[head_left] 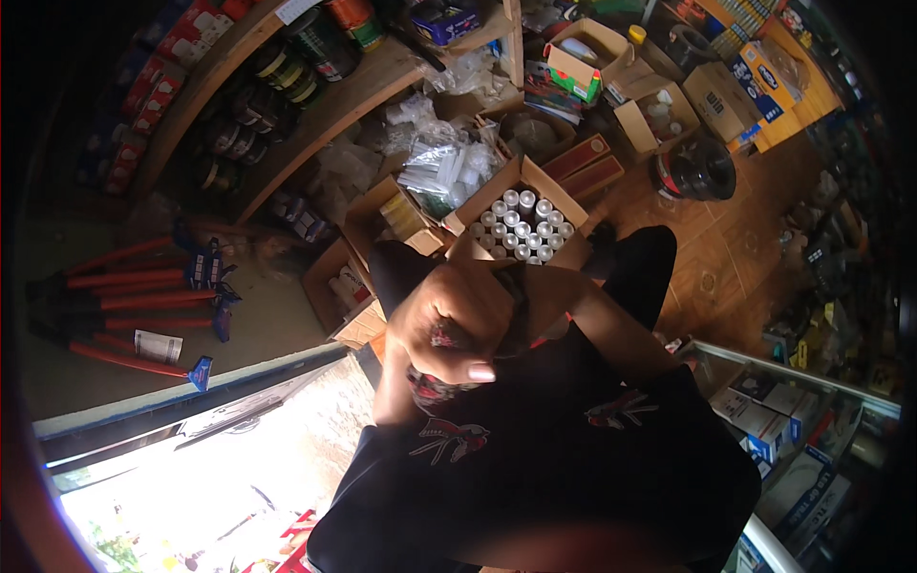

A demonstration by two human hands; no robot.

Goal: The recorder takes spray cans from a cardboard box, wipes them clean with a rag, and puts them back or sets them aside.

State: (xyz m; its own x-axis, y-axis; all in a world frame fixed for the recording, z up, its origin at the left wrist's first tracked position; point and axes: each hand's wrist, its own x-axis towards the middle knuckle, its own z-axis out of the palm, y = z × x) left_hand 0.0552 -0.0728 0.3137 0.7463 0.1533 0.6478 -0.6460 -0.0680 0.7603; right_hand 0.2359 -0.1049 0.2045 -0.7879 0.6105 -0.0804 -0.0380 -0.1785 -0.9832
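Observation:
My right hand (pixel 460 310) is raised in front of my chest, its fingers curled in and its thumb lying across. A dark band (pixel 516 307) circles that wrist, and a small reddish spot, perhaps a ring, shows among the fingers. Whether the fingers grip anything is hidden. My left forearm (pixel 390 390) rises beside it; the left hand overlaps or sits behind the right one, so its fingers cannot be made out. Just beyond the hands, an open cardboard box (pixel 565 183) holds several silver-topped cans (pixel 522 229).
Crumpled clear plastic (pixel 444 162) and other open boxes (pixel 651 119) lie ahead. Wooden shelves (pixel 315 134) with jars stand left, above red-handled tools (pixel 143 291) on a grey surface. A black round container (pixel 694 170) stands on tiled floor; a glass case (pixel 802 382) is at right.

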